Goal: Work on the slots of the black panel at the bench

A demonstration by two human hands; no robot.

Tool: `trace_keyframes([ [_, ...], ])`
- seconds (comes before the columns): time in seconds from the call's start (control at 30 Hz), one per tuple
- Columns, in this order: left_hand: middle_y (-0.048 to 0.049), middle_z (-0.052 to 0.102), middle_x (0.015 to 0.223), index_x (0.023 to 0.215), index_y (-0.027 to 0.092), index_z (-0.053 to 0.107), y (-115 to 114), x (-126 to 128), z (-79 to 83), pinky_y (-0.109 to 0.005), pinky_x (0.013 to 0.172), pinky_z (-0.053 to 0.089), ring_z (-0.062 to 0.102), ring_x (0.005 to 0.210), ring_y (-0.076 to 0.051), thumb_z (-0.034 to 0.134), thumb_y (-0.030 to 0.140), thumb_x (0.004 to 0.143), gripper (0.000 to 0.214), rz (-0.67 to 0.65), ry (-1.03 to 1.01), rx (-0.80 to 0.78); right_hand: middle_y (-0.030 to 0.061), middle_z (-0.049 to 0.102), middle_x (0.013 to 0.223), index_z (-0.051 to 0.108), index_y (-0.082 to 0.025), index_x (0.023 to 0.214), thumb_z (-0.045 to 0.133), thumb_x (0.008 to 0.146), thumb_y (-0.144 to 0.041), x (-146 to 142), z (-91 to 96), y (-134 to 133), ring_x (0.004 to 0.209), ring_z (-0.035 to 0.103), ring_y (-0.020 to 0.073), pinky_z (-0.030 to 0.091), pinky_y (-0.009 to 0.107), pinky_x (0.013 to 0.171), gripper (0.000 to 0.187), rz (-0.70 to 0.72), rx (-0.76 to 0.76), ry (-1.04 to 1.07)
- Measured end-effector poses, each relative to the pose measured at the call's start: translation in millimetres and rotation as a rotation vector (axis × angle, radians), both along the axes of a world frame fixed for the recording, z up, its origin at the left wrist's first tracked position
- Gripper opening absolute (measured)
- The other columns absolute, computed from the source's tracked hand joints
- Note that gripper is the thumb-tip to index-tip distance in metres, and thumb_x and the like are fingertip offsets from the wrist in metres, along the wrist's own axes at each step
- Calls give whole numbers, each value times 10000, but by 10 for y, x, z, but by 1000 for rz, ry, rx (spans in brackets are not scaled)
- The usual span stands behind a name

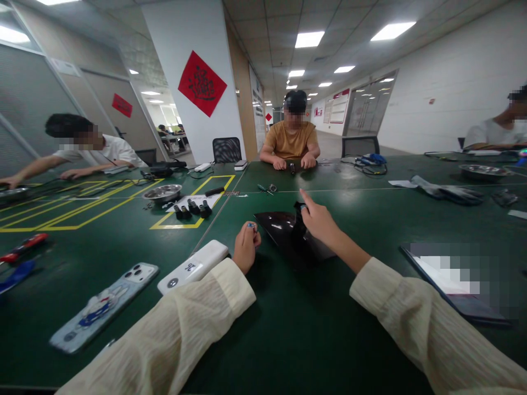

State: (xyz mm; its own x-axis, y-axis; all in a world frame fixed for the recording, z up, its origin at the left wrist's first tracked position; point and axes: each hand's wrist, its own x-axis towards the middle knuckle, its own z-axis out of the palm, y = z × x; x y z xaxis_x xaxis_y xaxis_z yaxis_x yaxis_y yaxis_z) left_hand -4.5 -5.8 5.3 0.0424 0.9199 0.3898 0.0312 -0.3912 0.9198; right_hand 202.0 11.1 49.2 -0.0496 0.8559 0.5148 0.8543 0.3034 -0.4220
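A glossy black part (274, 226) with a pointed left end and an upright black bracket is tilted over the green table in front of me. My right hand (323, 222) is at the bracket, thumb against it and index finger stretched out past it; the remaining fingers are partly hidden. My left hand (246, 247) is closed in a pinch just left of the part, with a small bluish spot at the fingertips; whatever it holds is too small to name. Beside my left wrist lies a white power bank (193, 266), and farther left a phone in a decorated case (105, 307).
A dark tablet (457, 285) lies at right, gloves (447, 192) behind it. Several black cylindrical pieces (192, 208) stand on paper near a metal bowl (162, 193). A red-handled tool (24, 247) is far left. Small tools (267, 188) lie ahead; people sit around the table.
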Motion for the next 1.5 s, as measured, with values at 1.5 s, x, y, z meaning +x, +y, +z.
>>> trace_keyframes([
  [1.5,26,378,525,950,196,451,-205,14,38,-243,500,262,423,469,-149,206,356,890,299,-70,1167,338,27,640,799,586,-243,870,443,723,-321,-55,-530,-602,714,604,197,497,355,619,219,286,-648,1422],
])
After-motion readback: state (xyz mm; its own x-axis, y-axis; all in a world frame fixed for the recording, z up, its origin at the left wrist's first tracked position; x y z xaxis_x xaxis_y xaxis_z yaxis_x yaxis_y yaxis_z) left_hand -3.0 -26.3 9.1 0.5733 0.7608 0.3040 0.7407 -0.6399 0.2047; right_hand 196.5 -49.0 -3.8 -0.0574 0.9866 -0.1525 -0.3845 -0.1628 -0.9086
